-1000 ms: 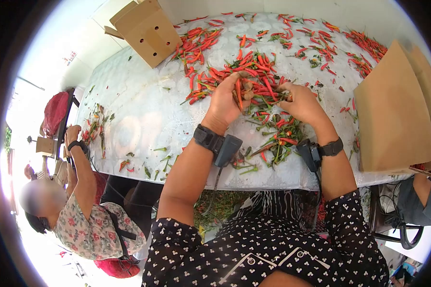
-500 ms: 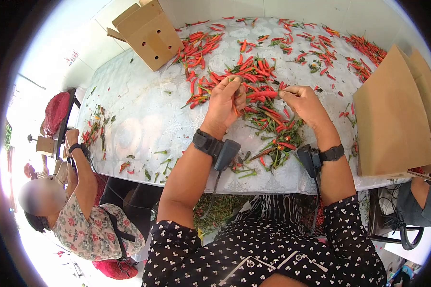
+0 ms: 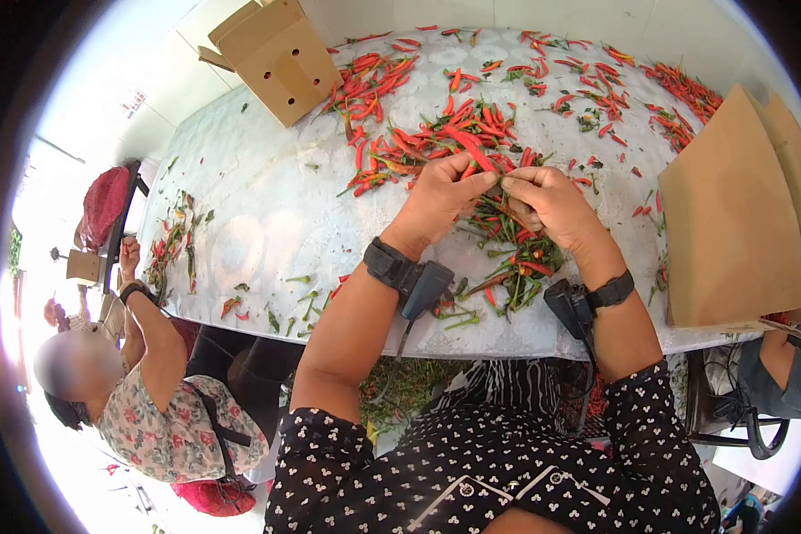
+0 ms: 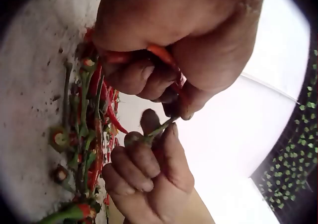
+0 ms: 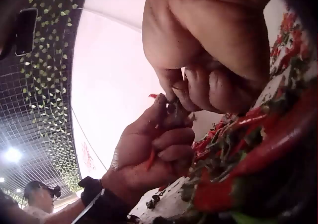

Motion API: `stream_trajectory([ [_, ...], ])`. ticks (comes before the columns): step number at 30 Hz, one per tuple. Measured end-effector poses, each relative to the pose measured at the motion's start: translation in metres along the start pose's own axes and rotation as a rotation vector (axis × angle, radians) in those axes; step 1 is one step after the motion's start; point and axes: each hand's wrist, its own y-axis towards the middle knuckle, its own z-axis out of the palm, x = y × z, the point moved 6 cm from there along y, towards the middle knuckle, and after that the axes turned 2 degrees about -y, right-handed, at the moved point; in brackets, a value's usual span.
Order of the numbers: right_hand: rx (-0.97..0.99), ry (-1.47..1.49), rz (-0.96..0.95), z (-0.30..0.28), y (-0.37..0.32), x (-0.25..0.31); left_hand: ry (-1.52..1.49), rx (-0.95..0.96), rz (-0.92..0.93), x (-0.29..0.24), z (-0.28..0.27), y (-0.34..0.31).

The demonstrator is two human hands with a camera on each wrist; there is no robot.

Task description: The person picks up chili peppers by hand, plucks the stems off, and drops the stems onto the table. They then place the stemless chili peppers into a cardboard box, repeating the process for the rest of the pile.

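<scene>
Close over the heap of red chili peppers [image 3: 400, 142], my two hands meet at the fingertips. My left hand [image 3: 438, 200] grips a red chili pepper [image 3: 468, 146], which sticks up past the thumb in the head view. More red shows inside the curled left fingers in the left wrist view. My right hand [image 3: 556, 209] pinches the chili's green stem [image 4: 161, 129] between thumb and forefinger; its other fingers are curled in. Below the hands lies a pile of green stems and mixed chilies [image 3: 527, 267].
Two cardboard boxes stand on the table [image 3: 267, 222], one at the back left [image 3: 280, 67] and a larger one at the right [image 3: 730, 214]. More chilies [image 3: 681, 89] lie along the far right. Another person [image 3: 169, 400] works at the left end; someone sits at the right edge.
The hands were in the heap, then rose apart. Now the right hand has moved left to meet the left hand, which has come right and holds a red chili pointing up.
</scene>
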Motion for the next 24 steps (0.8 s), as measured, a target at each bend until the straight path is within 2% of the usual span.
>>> stream_trajectory([
  [1,0.012,-0.142,0.006,0.002,-0.001,0.001,-0.031,-0.035,-0.038,0.001,-0.002,0.000],
  [2,0.015,-0.143,0.008,0.002,0.000,0.000,-0.061,-0.070,-0.075,0.002,-0.003,0.000],
  [4,-0.143,-0.567,-0.221,-0.005,-0.001,0.014,-0.059,-0.044,-0.075,0.001,-0.003,-0.001],
  [5,-0.143,-0.566,-0.220,-0.006,-0.001,0.014,-0.057,-0.017,-0.078,0.001,-0.001,-0.001],
  [6,-0.174,-0.437,-0.224,-0.009,-0.002,0.017,-0.057,-0.016,-0.080,0.002,-0.001,-0.002],
  [7,-0.205,-0.307,-0.228,-0.012,-0.005,0.019,0.125,0.004,-0.096,0.003,0.001,-0.003],
  [8,-0.200,-0.321,-0.239,-0.009,-0.008,0.025,0.307,0.024,-0.111,0.005,0.002,-0.003],
  [9,-0.201,-0.321,-0.239,-0.009,-0.007,0.023,0.307,0.025,-0.112,0.005,0.003,-0.004],
  [11,-0.063,-0.312,-0.288,-0.001,-0.004,0.020,0.344,0.181,-0.072,0.004,0.016,-0.006],
  [15,-0.112,-0.279,-0.261,-0.005,-0.005,0.019,0.358,0.106,-0.170,0.001,0.015,-0.008],
  [17,-0.176,-0.031,-0.222,-0.016,-0.004,0.014,0.279,0.061,-0.151,0.002,0.010,-0.007],
  [20,-0.136,0.094,-0.255,-0.013,-0.005,0.017,0.141,0.041,-0.173,0.007,0.004,-0.005],
  [24,-0.146,0.107,-0.256,-0.016,-0.005,0.018,-0.064,0.042,-0.163,0.006,0.005,-0.005],
])
